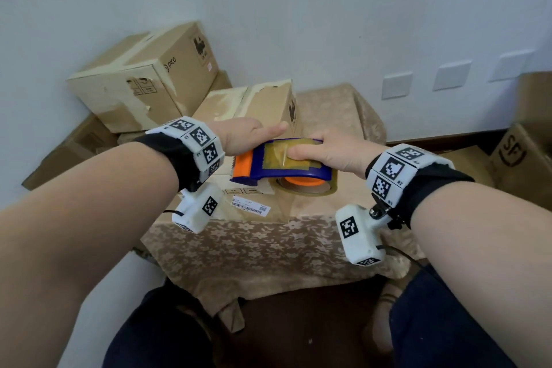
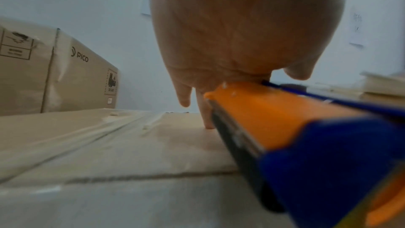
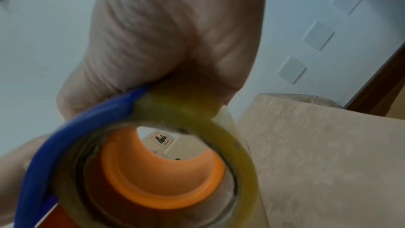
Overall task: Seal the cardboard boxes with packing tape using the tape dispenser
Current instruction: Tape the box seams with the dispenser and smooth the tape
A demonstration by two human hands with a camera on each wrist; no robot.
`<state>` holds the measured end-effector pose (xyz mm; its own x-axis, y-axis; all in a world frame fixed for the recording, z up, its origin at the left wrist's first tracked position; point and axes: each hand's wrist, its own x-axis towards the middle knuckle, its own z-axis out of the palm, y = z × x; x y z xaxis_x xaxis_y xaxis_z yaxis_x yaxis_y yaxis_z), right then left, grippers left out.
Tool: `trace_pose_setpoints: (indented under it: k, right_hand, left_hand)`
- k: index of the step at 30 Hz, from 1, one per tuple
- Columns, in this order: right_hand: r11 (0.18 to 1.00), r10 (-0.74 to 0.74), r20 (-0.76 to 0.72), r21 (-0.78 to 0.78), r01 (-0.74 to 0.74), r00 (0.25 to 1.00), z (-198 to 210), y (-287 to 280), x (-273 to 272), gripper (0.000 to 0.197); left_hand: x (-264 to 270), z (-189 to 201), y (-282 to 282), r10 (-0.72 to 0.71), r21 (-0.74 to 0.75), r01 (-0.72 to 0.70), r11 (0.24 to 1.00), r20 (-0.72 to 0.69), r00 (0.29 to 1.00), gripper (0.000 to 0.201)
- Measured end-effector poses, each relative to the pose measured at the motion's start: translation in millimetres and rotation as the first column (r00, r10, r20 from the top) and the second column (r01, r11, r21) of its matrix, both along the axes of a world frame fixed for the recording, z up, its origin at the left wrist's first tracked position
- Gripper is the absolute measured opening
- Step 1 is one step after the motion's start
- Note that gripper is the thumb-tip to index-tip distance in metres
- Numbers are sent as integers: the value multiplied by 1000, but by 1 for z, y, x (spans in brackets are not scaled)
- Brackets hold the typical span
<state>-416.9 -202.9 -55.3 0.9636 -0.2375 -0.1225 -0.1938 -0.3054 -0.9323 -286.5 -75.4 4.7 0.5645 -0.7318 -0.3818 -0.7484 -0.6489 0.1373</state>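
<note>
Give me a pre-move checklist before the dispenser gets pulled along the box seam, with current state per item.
1. Right hand grips the tape dispenser: ok.
2. Left hand steadies the cardboard box, fingertip down on its top in the left wrist view: ok.
3. Tape roll seated on the orange hub: ok.
4. Tape end stuck to the box: cannot tell.
5. Top flaps closed flat, seam visible: ok.
6. Dispenser lined up with the seam: cannot tell.
</note>
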Motion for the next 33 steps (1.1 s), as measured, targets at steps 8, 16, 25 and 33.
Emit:
trace_pose_setpoints:
  k: [8,16,25,33]
  right_hand:
    - [993,-42,-46,-113,36,998,6,-33,-22,25]
    - [989,-23,-55,-147,15,998,9,-38,-25,25]
    - [987,-37,-82,-157,24,996,2,-38,-31,31]
    - [994,-74,-25,75,76,997,4,-38,-34,22]
  left_hand:
    - [4,-7,6,-50,-12,51,999,46,998,70]
    - [7,-13,8,-49,-65,51,997,41,998,50]
    - [4,-13,12,-68,-53,69,996,17,998,53]
    - [2,-12,13,-48,-85,50,995,18,999,56]
